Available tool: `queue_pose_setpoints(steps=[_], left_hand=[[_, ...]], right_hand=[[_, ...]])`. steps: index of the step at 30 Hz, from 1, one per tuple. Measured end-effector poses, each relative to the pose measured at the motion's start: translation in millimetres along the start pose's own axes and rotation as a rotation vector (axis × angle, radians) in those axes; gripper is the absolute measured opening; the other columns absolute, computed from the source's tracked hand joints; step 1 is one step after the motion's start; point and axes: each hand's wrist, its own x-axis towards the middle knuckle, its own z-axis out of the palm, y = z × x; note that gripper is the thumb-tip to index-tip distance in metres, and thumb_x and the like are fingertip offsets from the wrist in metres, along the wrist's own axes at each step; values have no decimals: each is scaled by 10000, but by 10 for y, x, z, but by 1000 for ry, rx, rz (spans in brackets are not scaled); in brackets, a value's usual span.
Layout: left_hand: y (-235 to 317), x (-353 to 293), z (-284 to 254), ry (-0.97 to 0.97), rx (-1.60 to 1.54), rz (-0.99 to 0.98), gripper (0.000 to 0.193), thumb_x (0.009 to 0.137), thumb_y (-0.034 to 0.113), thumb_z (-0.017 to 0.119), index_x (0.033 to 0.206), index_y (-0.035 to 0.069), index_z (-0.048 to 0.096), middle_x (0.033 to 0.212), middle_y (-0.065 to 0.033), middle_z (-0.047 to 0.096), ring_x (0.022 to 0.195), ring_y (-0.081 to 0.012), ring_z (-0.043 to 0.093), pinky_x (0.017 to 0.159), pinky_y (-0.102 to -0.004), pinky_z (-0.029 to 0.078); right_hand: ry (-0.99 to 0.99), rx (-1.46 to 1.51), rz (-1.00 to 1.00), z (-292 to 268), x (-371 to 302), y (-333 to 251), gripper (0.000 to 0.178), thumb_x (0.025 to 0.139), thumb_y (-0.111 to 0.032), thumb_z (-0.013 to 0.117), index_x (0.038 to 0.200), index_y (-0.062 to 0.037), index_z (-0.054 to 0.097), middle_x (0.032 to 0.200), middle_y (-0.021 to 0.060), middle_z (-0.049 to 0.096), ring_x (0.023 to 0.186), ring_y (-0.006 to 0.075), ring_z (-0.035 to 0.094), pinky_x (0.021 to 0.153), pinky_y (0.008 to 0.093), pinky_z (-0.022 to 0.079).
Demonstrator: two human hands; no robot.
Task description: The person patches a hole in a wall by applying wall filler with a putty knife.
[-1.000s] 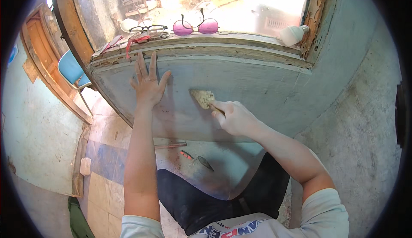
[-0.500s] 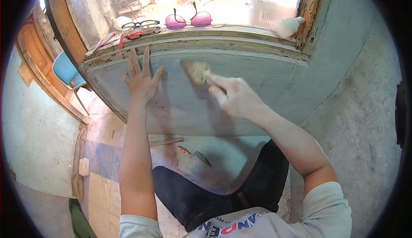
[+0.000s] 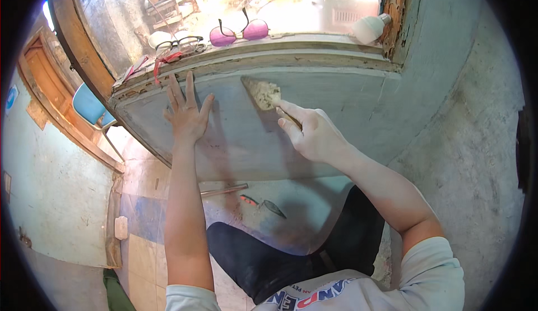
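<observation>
My right hand [image 3: 315, 134] is closed round the handle of a pointed trowel [image 3: 263, 94], index finger stretched along it. Crusted pale plaster covers part of its triangular blade, which lies at the grey-blue wall [image 3: 336, 100] under the window. To the left, my left hand [image 3: 189, 112] is spread against the same wall, fingertips just below the wooden window ledge [image 3: 302, 60], holding nothing. On the ledge above are pink-lensed sunglasses [image 3: 255, 29], dark-framed eyeglasses [image 3: 189, 44] with something red beside them, and a white light bulb [image 3: 370, 29].
Below the wall, a small tool with a red and black handle [image 3: 250, 200] and a dark blade lies on the floor near a stick [image 3: 224, 190]. My bent knees are close to the wall. A blue chair [image 3: 89, 104] stands at the left by a wooden door [image 3: 47, 67].
The trowel was smeared by motion and now shows sharply, shifted slightly right against the wall. My left hand keeps its place on the wall. The whole view has tilted a little.
</observation>
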Motion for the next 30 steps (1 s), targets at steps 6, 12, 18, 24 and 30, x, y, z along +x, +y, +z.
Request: queue_pose_setpoints(steps=[6, 12, 18, 24, 30], left_hand=[[-59, -3, 80, 24, 12, 18, 885, 1000, 677, 549, 1714, 388, 113, 1803, -94, -67, 1644, -392, 52, 1173, -780, 149], [-40, 8, 68, 6, 20, 10, 893, 1000, 671, 561, 1714, 394, 100, 1802, -83, -87, 1647, -379, 41, 1197, -751, 140], [-104, 2, 105, -3, 47, -16, 890, 1002, 688, 541, 1713, 402, 89, 1802, -79, -93, 1648, -371, 25, 1200, -750, 143], [-66, 33, 68, 44, 7, 24, 888, 997, 674, 560, 1712, 399, 111, 1803, -85, -73, 1645, -385, 39, 1178, -775, 135], [-125, -16, 91, 51, 12, 39, 905, 989, 666, 583, 1713, 391, 115, 1804, -90, -59, 1642, -394, 59, 1177, -777, 136]], right_hand=[[-170, -124, 88, 157, -25, 220, 379, 1022, -264, 601, 1293, -16, 695, 1013, 300, 732, 974, 502, 697, 902, 562, 545], [179, 73, -37, -32, 20, 1, 393, 1010, -222, 623, 1340, -17, 680, 1114, 314, 716, 1030, 480, 704, 899, 519, 562], [-250, -168, 125, 39, 102, 73, 438, 1007, -191, 638, 1405, -7, 636, 1216, 300, 707, 1153, 445, 695, 983, 458, 545], [-62, 11, 42, -3, 43, -1, 430, 996, -228, 635, 1379, -36, 659, 1137, 304, 718, 1077, 481, 691, 950, 504, 545], [-229, -46, 130, 217, 36, 250, 435, 994, -221, 634, 1368, 0, 661, 1159, 287, 722, 1100, 469, 685, 983, 487, 531]])
